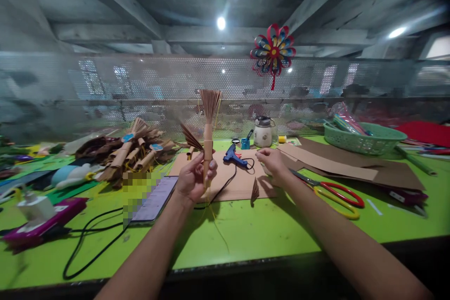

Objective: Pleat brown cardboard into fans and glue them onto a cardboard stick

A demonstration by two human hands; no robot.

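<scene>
My left hand (192, 177) is closed around the stem of an upright brown pleated paper fan-stick (208, 124), whose folded top flares open above the fingers. A second small pleated fan (191, 137) juts out to its left. Thin yellow threads trail down from it. My right hand (272, 159) hovers over the brown cardboard sheet (234, 183), fingers loosely pinched, near a blue glue gun (233, 155). A small folded paper piece (254, 191) stands on the cardboard's front edge.
On the green table (246, 229), a heap of finished paper sticks (133, 150) lies at left, beside a phone (154, 199) and black cable. Red-and-yellow scissors (335, 193), cardboard strips, a green basket (365, 138) and a jar (263, 132) lie right. A paper pinwheel (273, 51) hangs on the mesh.
</scene>
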